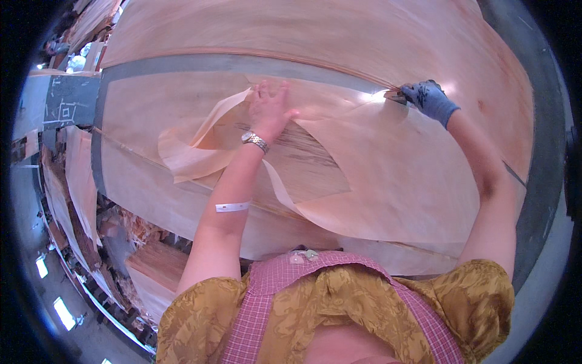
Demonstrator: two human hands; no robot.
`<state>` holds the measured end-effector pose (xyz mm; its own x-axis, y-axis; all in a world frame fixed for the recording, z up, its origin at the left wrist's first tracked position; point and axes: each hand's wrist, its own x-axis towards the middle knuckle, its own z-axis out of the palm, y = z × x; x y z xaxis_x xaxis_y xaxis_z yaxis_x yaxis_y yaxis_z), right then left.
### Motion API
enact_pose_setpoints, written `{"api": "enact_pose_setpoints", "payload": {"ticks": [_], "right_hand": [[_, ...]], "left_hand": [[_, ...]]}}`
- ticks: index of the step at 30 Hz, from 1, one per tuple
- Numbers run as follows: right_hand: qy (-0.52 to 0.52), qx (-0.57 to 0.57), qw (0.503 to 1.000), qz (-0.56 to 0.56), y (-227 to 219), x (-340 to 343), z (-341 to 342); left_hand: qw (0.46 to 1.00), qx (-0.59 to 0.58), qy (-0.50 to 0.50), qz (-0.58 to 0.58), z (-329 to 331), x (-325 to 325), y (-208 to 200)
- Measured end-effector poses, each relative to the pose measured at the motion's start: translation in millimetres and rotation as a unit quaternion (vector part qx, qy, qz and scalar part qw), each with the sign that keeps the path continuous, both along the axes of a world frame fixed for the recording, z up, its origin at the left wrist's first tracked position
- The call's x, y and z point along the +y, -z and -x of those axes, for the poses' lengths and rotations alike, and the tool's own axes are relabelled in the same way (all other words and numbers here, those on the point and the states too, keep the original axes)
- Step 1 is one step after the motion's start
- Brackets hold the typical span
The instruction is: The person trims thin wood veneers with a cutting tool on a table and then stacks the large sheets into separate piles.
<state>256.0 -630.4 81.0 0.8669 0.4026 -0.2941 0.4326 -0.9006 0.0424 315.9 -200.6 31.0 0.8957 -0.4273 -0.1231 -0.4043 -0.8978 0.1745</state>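
My bare left hand point(270, 110) lies flat with its fingers spread on a thin sheet of wood veneer point(418, 158). Under and beside its wrist, a torn strip of veneer point(203, 159) curls up. A rough, darker patch of wood point(306, 159) shows in the gap between the torn edges. At the sheet's far edge, farther right, my gloved right hand point(431, 99) is closed around a dark, flat-bladed tool point(396, 97); the fingers cover most of it, so its exact kind is hidden.
A stack of large veneer sheets point(315, 27) rises beyond a grey strip point(200, 62). At the left are a blue-grey board point(70, 100), hanging veneer pieces point(80, 176) and heaped scraps point(130, 236). Grey floor point(548, 200) borders the right side.
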Motion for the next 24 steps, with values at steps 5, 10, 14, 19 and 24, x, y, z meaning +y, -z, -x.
{"api": "enact_pose_setpoints", "payload": {"ticks": [5, 10, 14, 19, 24], "right_hand": [[0.089, -0.059, 0.983, -0.148, 9, 77, 116], [0.246, 0.000, 0.962, -0.118, 33, 129, 229], [0.215, 0.016, 0.970, -0.109, 28, 157, 291], [0.173, 0.153, 0.948, -0.218, -8, 159, 315], [0.208, 0.021, 0.810, -0.548, -49, 203, 186]], "left_hand": [[0.999, -0.007, 0.009, -0.041, 0, 1, -10], [0.996, 0.022, 0.034, -0.080, -11, -17, -21], [0.993, 0.024, 0.030, -0.111, -16, -24, -20], [0.984, 0.145, 0.065, -0.080, -51, -21, -3], [0.941, 0.335, -0.034, -0.014, -74, -24, -7]]}}
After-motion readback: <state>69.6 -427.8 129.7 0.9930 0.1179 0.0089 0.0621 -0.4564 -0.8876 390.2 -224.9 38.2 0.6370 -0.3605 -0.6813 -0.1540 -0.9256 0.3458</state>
